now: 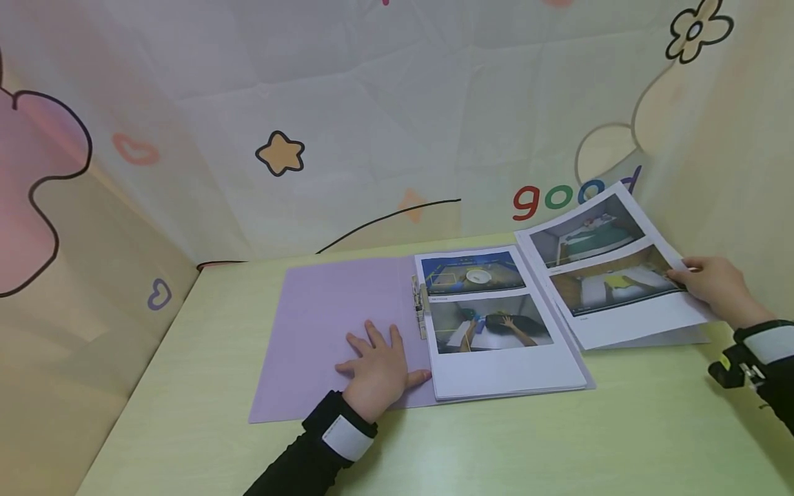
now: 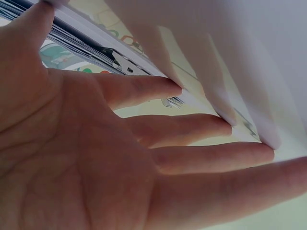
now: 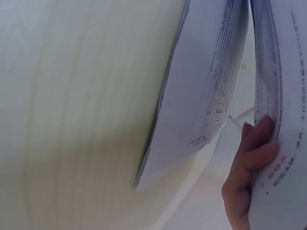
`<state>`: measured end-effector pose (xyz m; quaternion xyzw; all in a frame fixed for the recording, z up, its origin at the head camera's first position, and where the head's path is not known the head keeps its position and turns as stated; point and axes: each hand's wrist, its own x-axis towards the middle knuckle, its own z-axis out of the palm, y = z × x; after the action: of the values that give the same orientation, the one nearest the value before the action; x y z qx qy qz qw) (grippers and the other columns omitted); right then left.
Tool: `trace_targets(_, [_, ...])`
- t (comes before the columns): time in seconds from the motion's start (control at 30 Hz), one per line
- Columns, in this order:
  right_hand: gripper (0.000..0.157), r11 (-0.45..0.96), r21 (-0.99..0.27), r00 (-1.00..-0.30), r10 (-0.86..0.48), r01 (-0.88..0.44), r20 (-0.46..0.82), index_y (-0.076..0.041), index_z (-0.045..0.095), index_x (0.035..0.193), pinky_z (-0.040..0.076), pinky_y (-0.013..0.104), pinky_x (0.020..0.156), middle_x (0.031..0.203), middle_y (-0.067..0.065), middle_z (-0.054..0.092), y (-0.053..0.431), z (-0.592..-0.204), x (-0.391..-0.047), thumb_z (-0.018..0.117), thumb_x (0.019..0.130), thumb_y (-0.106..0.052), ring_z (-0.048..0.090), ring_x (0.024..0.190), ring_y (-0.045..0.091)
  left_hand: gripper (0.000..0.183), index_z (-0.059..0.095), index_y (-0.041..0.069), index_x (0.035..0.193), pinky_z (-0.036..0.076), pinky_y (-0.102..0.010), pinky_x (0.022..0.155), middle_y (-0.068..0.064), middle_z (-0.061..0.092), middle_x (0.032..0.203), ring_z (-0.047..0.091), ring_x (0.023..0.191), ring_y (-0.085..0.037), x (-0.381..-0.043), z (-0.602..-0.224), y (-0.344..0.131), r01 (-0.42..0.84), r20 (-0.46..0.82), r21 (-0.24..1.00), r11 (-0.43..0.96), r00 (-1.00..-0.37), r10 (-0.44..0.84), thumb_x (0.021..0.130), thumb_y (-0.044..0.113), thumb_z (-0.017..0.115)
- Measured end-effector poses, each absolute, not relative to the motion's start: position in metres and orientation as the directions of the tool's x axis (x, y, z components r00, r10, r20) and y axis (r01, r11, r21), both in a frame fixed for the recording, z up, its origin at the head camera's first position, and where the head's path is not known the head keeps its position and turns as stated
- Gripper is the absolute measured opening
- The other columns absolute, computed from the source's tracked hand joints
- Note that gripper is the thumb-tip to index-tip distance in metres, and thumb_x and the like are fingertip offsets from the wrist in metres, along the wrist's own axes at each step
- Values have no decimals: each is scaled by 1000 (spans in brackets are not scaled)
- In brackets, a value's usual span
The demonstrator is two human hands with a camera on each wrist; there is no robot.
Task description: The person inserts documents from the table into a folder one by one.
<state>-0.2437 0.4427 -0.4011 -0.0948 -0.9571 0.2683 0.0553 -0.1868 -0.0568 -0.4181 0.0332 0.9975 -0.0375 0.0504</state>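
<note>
A light purple folder [image 1: 322, 310] lies open on the table, with a metal clip [image 1: 420, 306] along its spine. My left hand [image 1: 377, 375] rests on the inner cover with fingers spread, its thumb reaching to the edge of the printed pages [image 1: 496, 375]. In the left wrist view the straight fingertips [image 2: 175, 90] touch the cover. To the right, my right hand [image 1: 722, 286] pinches the right edge of a printed sheet [image 1: 639, 320] with two photos, raised at a slant. Under it, in the right wrist view, lies another sheet [image 3: 182, 105] with printed lines.
The pale yellow table [image 1: 186, 386] spreads around the folder. A cloth backdrop [image 1: 372, 124] with cartoon prints stands close behind, and side walls of the same cloth [image 1: 93, 331] rise at left and right. The raised sheet overlaps the backdrop's lettering in the head view.
</note>
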Motion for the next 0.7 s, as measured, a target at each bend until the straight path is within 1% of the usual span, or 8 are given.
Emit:
trace_targets(0.27, [48,837,-523,-977,211,159,41,20,43,118,37,37,63,114,44,42,438,-397,-240,50,95,-22,47,90,47,101,40,11,145,42,-69,73,-31,31,144,33,125,-58,-186,-419,-57,79,-91,-81,994,-993,71,71,78,55])
trace_targets(0.53, [52,811,-551,-974,228,198,-15,20,40,120,38,38,64,116,44,40,437,-398,-240,47,96,-25,44,93,48,101,40,11,145,43,-69,73,-31,32,144,34,125,-58,-187,-420,-58,80,-79,-86,993,-994,74,71,78,55])
trace_targets(0.7, [52,800,-570,-977,214,188,-23,21,40,119,38,38,64,115,43,40,435,-400,-241,48,96,-25,44,92,47,101,40,11,145,42,-69,73,-31,32,144,33,125,-58,-187,-420,-57,77,-84,-87,993,-994,70,71,78,55])
